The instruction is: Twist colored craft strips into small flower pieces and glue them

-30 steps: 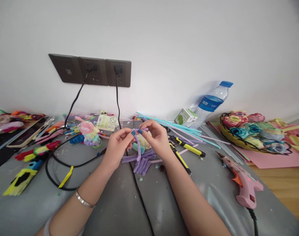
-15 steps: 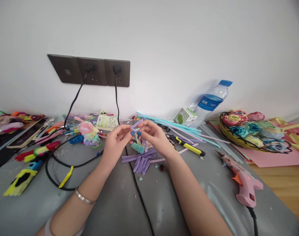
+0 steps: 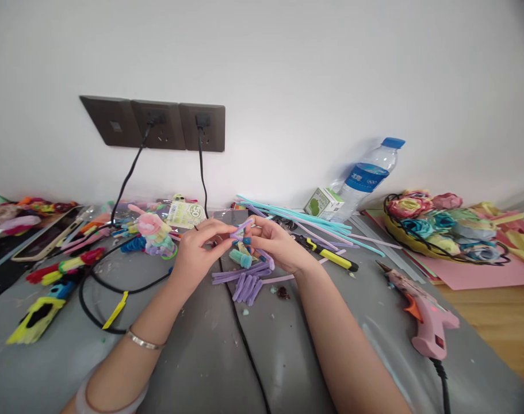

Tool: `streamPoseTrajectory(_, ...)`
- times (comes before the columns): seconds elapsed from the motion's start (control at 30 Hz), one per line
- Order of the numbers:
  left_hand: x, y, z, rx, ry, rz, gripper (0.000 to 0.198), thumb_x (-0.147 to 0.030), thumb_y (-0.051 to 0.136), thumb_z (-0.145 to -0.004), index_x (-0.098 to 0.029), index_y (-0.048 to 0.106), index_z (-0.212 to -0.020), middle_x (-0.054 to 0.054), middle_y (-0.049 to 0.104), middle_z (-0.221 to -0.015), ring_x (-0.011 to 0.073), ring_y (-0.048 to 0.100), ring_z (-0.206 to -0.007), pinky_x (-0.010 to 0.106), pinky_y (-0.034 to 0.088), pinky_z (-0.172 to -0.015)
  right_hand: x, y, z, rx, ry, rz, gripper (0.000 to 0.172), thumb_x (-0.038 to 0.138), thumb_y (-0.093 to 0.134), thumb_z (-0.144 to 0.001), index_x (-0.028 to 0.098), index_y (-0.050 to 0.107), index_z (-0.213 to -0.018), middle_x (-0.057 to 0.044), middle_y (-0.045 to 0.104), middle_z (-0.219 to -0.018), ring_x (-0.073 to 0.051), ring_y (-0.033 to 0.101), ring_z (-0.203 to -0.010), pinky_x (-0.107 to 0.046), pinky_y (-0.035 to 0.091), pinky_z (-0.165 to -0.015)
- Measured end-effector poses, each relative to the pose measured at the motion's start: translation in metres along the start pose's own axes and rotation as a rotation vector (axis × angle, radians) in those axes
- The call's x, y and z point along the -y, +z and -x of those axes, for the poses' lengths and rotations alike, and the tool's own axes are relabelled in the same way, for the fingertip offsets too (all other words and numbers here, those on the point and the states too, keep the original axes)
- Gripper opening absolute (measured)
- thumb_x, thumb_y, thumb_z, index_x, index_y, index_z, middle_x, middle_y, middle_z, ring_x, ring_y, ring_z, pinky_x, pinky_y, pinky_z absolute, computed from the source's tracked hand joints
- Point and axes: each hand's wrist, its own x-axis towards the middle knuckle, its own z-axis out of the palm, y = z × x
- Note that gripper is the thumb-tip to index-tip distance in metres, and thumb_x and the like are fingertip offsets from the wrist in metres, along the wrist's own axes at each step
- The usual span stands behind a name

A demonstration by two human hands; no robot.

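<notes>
A bent purple pipe cleaner (image 3: pixel 243 226) is pinched between my two hands above the middle of the table. The thumb and fingers of my left hand (image 3: pixel 206 241) close on its left end. My right hand (image 3: pixel 269 240) grips the other side, and a length hangs down below its fingers. Under the hands lie a bundle of straight purple pipe cleaners (image 3: pixel 233 276) and a group of folded purple pieces (image 3: pixel 247 288). A short turquoise bundle (image 3: pixel 241 259) sits just behind them, partly hidden by the fingers.
Turquoise pipe cleaners (image 3: pixel 305 216), a yellow utility knife (image 3: pixel 333 257), a small carton (image 3: pixel 323 202) and a leaning water bottle (image 3: pixel 368 178) are behind my right hand. A pink glue gun (image 3: pixel 429 325) lies right. Black cables (image 3: pixel 240 328) cross the grey table (image 3: pixel 192 374).
The hands have drawn slightly apart, with the left hand shifting left. The purple pipe cleaner is tilted differently, and its lower length now bends to the right.
</notes>
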Motion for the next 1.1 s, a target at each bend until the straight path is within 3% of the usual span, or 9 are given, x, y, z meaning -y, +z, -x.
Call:
streamPoseTrajectory(0.13, -0.001, -0.003, -0.001, -0.022, 0.146, -0.102, 0.009, -0.017, 0.066, -0.085, -0.02, 0.075, -0.086, 0.005, 0.072, -0.081, 0.0143, 0.065, -0.073, 0.023, 0.052, -0.061, 0.005, 0.002, 0.0, 0.001, 0.052, -0.071, 0.028, 0.027, 0.08, -0.073, 0.02, 0.055, -0.084, 0.007, 0.055, -0.064, -0.006, 0.05, -0.051, -0.016, 0.04, -0.046)
streamPoseTrajectory(0.43, -0.007, -0.002, 0.0, -0.033, 0.185, -0.174, 0.011, -0.015, 0.064, -0.085, -0.019, 0.071, -0.078, 0.004, 0.071, -0.078, 0.0134, 0.064, -0.072, 0.021, 0.046, -0.054, 0.008, 0.001, 0.002, -0.006, 0.033, -0.139, 0.029, 0.035, 0.078, -0.076, 0.021, 0.06, -0.094, 0.006, 0.058, -0.06, -0.005, 0.043, -0.044, -0.015, 0.033, -0.041)
streamPoseTrajectory(0.7, -0.011, 0.001, -0.001, -0.089, 0.091, -0.193, 0.012, -0.013, 0.059, -0.083, -0.018, 0.066, -0.074, 0.003, 0.069, -0.075, 0.0129, 0.06, -0.068, 0.022, 0.042, -0.052, 0.003, 0.003, -0.001, -0.083, -0.146, -0.053, 0.026, 0.031, 0.079, -0.075, 0.023, 0.07, -0.098, -0.001, 0.066, -0.085, -0.012, 0.059, -0.069, -0.026, 0.052, -0.065)
streamPoseTrajectory(0.87, -0.012, 0.002, 0.0, -0.048, 0.083, -0.202, 0.013, -0.012, 0.058, -0.082, -0.018, 0.064, -0.073, 0.001, 0.065, -0.069, 0.0112, 0.055, -0.063, 0.022, 0.04, -0.053, 0.0, 0.002, -0.004, -0.118, -0.224, 0.031, 0.021, 0.035, 0.078, -0.078, 0.022, 0.07, -0.093, -0.001, 0.068, -0.081, -0.014, 0.063, -0.068, -0.028, 0.052, -0.066)
streamPoseTrajectory(1.1, -0.013, -0.001, -0.002, 0.037, 0.156, -0.275, 0.017, -0.007, 0.053, -0.084, -0.019, 0.057, -0.073, -0.001, 0.058, -0.07, 0.0112, 0.052, -0.063, 0.023, 0.039, -0.057, 0.0, 0.002, -0.004, -0.083, -0.217, 0.027, 0.021, 0.036, 0.076, -0.08, 0.02, 0.064, -0.085, 0.001, 0.069, -0.073, -0.013, 0.066, -0.06, -0.028, 0.05, -0.065)
